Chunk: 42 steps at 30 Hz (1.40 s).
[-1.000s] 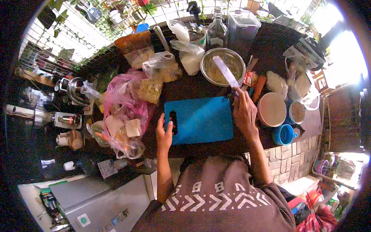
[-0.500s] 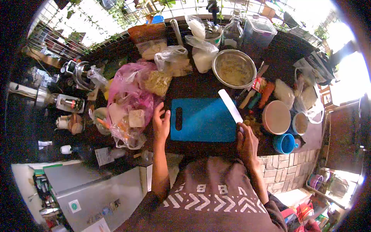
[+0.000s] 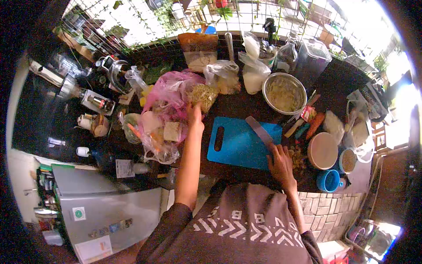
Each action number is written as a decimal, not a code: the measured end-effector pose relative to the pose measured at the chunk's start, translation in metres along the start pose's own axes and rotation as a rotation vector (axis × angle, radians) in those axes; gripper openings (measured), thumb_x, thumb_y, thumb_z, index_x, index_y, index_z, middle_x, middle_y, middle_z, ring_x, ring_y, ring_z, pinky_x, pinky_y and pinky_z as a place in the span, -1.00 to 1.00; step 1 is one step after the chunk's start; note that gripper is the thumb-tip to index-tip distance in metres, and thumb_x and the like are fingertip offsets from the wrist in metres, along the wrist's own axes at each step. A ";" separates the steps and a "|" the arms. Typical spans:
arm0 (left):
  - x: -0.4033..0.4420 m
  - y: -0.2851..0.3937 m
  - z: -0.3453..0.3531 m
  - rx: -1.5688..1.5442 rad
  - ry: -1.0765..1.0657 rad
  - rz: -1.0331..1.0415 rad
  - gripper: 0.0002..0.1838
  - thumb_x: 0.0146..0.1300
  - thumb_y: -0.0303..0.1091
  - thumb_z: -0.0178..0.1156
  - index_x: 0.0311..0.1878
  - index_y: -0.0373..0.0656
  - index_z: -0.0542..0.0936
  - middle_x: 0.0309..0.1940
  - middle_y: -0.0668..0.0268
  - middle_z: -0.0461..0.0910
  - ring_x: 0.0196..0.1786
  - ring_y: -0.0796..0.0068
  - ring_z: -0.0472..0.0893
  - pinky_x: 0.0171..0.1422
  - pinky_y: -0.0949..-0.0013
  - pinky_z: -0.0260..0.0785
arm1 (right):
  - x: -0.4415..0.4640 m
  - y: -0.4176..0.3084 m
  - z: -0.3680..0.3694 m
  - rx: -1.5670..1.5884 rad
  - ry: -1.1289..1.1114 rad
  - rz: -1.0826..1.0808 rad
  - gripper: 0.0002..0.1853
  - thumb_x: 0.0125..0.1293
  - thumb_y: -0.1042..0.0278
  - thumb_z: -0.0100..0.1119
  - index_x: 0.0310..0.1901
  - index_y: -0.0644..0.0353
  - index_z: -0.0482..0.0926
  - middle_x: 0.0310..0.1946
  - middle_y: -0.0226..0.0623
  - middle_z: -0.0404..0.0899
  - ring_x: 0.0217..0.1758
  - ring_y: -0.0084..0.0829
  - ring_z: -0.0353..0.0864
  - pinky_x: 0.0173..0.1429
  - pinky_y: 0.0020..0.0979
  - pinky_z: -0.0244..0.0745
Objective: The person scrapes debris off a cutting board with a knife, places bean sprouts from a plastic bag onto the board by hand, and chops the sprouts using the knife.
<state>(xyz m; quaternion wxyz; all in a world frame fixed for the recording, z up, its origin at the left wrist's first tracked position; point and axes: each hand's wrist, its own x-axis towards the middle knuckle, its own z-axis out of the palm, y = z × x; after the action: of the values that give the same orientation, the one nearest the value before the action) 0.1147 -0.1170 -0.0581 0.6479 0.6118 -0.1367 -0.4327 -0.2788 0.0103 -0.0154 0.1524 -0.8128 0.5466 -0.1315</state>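
My right hand (image 3: 280,163) is closed around the handle of a knife (image 3: 258,129), whose broad blade lies over the blue cutting board (image 3: 239,152) and points away from me. My left hand (image 3: 196,114) reaches to the near edge of a clear bag of pale yellowish, stringy food (image 3: 202,97). Its fingertips are partly hidden against the bag, so their grip does not show. Beside that hand lie a pink plastic bag (image 3: 165,90) and a pale square block (image 3: 172,131) in clear plastic.
A metal bowl (image 3: 285,93) stands behind the board. To the right are carrots (image 3: 315,124), a round pale-topped container (image 3: 322,151) and a blue cup (image 3: 328,180). More filled bags (image 3: 255,75) and a glass bottle (image 3: 286,57) line the back. A blender (image 3: 70,86) lies leftward.
My left hand has moved forward from beside the board to the bag of stringy food. The knife's blade has come lower over the board in my right hand. The view has shifted.
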 end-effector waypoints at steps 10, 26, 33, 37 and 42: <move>0.073 -0.013 0.034 0.417 0.239 0.823 0.13 0.01 -0.46 0.63 0.66 -0.19 0.21 0.59 0.10 0.35 0.61 0.08 0.34 0.67 0.11 0.20 | -0.006 -0.010 -0.014 0.082 0.173 -0.079 -0.39 0.35 0.43 0.35 0.43 0.02 0.46 0.42 -0.04 0.40 0.43 0.15 0.39 0.49 0.07 0.38; -0.038 -0.041 -0.004 0.491 -0.032 0.762 0.04 -0.09 -0.28 0.74 0.47 -0.26 0.37 0.35 0.00 0.53 0.39 0.01 0.54 0.56 0.00 0.33 | 0.056 -0.068 -0.067 0.374 0.115 -0.448 -0.53 0.34 0.53 0.35 0.29 0.12 0.60 0.25 -0.11 0.58 0.40 0.02 0.46 0.51 -0.03 0.41; -0.136 0.006 0.014 0.384 -0.224 0.756 -0.13 0.01 -0.48 0.67 0.39 -0.26 0.42 0.22 0.03 0.62 0.25 0.11 0.65 0.41 0.07 0.50 | 0.090 -0.119 -0.086 0.495 0.198 -0.623 -0.57 0.39 0.60 0.24 0.28 0.22 0.59 0.21 -0.04 0.60 0.36 0.08 0.54 0.42 -0.02 0.51; -0.172 0.030 0.024 0.468 -0.429 0.643 -0.17 0.04 -0.55 0.64 0.38 -0.23 0.43 0.17 0.12 0.67 0.15 0.25 0.71 0.31 0.16 0.58 | 0.107 -0.122 -0.095 0.437 0.249 -0.531 -0.59 0.40 0.68 0.08 0.25 0.28 0.58 0.17 0.06 0.63 0.28 0.12 0.60 0.36 -0.03 0.55; -0.183 0.029 0.026 0.456 -0.521 0.751 -0.11 0.00 -0.57 0.65 0.42 -0.19 0.41 0.25 0.14 0.61 0.29 0.26 0.64 0.43 0.16 0.52 | 0.116 -0.112 -0.105 0.316 0.241 -0.394 -0.69 0.36 0.53 0.13 0.11 0.15 0.64 -0.11 -0.05 0.75 -0.03 0.06 0.77 0.08 -0.04 0.70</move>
<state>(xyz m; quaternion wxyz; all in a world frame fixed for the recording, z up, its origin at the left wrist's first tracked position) -0.0003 -0.0049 0.0384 0.5531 0.5182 -0.5950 -0.2674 -0.1808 -0.0688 0.1301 0.1826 -0.8480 0.3652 -0.3378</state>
